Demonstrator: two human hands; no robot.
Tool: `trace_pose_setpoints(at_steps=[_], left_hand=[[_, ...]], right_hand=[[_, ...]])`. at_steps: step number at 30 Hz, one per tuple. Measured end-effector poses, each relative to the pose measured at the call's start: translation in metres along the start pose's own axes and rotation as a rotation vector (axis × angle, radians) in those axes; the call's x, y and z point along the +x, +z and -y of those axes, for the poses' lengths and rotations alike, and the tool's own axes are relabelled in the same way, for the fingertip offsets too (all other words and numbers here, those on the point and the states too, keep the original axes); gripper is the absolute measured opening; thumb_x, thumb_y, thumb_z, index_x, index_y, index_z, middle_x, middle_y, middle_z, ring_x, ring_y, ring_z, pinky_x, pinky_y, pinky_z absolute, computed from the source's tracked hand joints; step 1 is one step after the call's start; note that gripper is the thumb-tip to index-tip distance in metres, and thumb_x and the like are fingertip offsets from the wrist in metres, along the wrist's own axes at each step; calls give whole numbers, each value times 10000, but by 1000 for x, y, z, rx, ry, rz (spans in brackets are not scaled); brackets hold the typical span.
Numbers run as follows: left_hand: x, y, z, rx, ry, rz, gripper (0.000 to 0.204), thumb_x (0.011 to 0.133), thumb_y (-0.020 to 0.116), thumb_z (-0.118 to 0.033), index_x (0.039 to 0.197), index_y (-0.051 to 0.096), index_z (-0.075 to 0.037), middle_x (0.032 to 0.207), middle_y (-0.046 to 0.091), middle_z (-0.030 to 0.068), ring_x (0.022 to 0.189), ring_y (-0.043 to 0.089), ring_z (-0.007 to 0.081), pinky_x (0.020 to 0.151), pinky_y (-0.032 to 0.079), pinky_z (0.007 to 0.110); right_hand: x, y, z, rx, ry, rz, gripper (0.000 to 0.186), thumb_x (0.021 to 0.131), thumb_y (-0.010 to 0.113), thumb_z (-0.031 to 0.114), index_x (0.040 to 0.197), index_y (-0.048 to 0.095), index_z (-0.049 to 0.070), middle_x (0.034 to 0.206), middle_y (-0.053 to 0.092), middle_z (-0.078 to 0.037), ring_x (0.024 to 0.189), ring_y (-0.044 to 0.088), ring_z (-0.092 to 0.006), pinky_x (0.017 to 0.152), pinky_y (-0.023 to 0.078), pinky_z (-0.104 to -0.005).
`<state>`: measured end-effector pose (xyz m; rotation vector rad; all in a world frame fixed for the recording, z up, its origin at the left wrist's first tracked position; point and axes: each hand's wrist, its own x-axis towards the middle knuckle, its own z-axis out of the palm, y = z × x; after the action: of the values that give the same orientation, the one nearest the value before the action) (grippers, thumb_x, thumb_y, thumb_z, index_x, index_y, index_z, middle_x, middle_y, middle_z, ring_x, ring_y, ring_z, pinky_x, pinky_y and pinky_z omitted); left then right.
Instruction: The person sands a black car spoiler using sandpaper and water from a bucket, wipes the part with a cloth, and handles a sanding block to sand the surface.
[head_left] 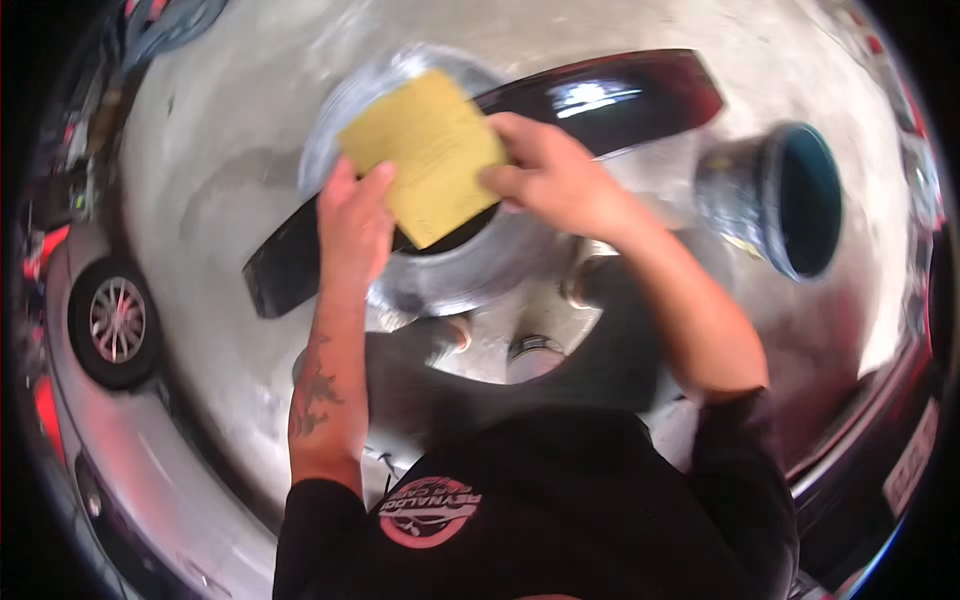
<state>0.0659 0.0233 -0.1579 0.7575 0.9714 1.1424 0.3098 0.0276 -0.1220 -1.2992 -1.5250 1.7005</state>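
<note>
A square yellow sheet of sandpaper (430, 160) with faint print is held up between both hands. My left hand (358, 215) pinches its lower left edge between thumb and fingers. At its right edge, my right hand (555, 175) grips it with thumb and fingers closed. Behind and below the sheet lies a long, glossy black car panel (610, 95), its left end (285, 265) showing past my left wrist. The panel rests across a round grey drum-like stand (470, 270); the sheet and my hands hide the panel's middle.
A dark bucket (740, 195) lies tilted on the concrete floor (220, 110) at right. A small can (535, 355) stands between my feet. A silver car (130, 440) is at left, and a dark car (870, 470) at lower right.
</note>
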Motion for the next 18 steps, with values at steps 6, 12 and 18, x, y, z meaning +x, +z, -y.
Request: trace_pose_setpoints(at_steps=[6, 12, 18], left_hand=[[-39, -11, 20, 167, 137, -85, 308, 986, 604, -101, 1254, 544, 39, 1164, 645, 119, 1045, 644, 186, 894, 518, 327], [-104, -68, 1, 130, 132, -144, 438, 1017, 547, -105, 1416, 436, 38, 1325, 584, 143, 1151, 611, 216, 948, 505, 326], [-124, -56, -25, 69, 147, -137, 437, 1025, 492, -54, 1443, 408, 43, 1369, 563, 166, 1203, 595, 216, 986, 500, 335]], right_hand=[[-38, -3, 11, -696, -101, -308, 557, 857, 713, 248, 1358, 551, 65, 1265, 640, -217, 1166, 626, -400, 950, 534, -478], [-152, -155, -55, -1039, 164, -1202, 673, 806, 779, 485, 1336, 570, 126, 1243, 654, -147, 1100, 649, -326, 909, 490, -508], [-248, -216, -192, -1161, 651, -996, 372, 953, 622, 450, 1091, 586, 106, 976, 741, -158, 935, 729, -335, 804, 558, -483]])
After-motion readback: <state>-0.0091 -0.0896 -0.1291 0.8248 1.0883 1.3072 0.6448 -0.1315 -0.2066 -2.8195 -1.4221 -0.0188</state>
